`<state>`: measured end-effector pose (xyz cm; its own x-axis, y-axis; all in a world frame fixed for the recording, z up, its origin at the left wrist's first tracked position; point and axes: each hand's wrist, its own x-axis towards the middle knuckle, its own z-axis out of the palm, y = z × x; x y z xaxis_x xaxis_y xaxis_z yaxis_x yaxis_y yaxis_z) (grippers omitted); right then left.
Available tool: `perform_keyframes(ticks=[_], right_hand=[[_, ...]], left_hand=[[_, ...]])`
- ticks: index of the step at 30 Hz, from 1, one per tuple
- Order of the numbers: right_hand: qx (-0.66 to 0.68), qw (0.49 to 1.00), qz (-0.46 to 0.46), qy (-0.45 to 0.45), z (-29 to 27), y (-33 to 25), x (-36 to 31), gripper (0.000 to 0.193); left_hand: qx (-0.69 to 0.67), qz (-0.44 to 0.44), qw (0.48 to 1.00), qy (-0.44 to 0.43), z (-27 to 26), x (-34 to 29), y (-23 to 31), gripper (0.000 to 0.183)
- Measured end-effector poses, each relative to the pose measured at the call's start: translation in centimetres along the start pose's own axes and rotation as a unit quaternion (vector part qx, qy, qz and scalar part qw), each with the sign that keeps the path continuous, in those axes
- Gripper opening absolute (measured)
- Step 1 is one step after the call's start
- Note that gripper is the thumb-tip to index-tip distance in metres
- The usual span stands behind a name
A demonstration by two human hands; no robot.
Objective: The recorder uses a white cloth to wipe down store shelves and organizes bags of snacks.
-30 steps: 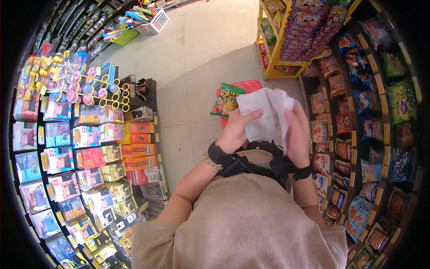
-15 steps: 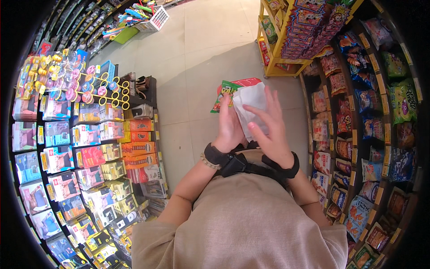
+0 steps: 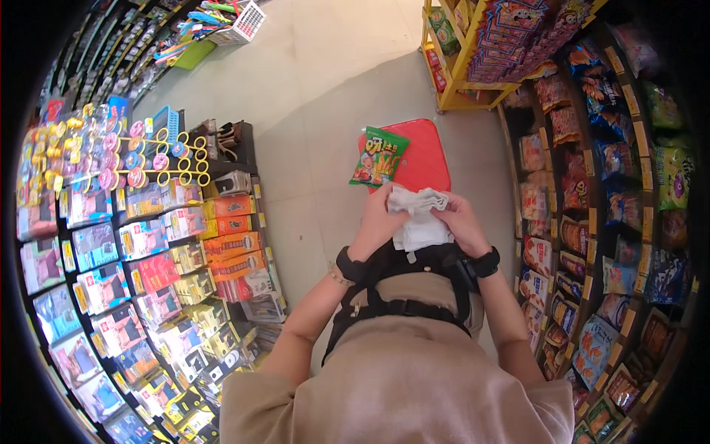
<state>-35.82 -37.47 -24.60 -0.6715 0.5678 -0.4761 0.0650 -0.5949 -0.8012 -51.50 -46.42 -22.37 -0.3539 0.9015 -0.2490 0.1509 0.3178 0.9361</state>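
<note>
Between my two hands is a crumpled white sheet (image 3: 418, 231), soft and thin; whether it is cloth, tissue or a bag I cannot tell. My left hand (image 3: 379, 216) pinches its gathered upper left edge. On the opposite side, my right hand (image 3: 462, 220) has fingers and thumb closed on the bunched edge. The lower part hangs down in front of my waist. Just beyond my hands stands a red stool top (image 3: 423, 152). A green snack bag (image 3: 381, 157) lies on its left part and sticks out past its left edge.
Shelves with packaged goods (image 3: 118, 266) line the left side, with a rack of small round trinkets (image 3: 137, 159) jutting out. Snack shelves (image 3: 577, 214) run along the right. A yellow wheeled display stand (image 3: 481, 66) is at the far right, a white basket (image 3: 240, 26) at the far left.
The white sheet was spread over my left palm with my right hand open above it. Now both hands pinch its bunched edge, lower and nearer me, uncovering the stool and snack bag.
</note>
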Motion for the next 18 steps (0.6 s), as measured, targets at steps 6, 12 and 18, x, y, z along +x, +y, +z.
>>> perform_keyframes(ticks=[6, 12, 18], right_hand=[[-0.340, 0.916, -0.106, 0.185, -3.9, 8.3, 7.1, 0.015], [-0.346, 0.931, 0.007, 0.112, -5.5, 16.4, 16.4, 0.032], [-0.200, 0.960, 0.114, 0.161, -5.2, 25.9, 23.5, 0.054]], left_hand=[[0.000, -0.104, 0.994, 0.030, -3.7, 5.2, -9.1, 0.022], [0.333, -0.010, 0.939, 0.085, -6.9, 13.8, -25.2, 0.052], [-0.028, -0.297, 0.954, -0.021, -4.0, 17.3, -28.8, 0.069]])
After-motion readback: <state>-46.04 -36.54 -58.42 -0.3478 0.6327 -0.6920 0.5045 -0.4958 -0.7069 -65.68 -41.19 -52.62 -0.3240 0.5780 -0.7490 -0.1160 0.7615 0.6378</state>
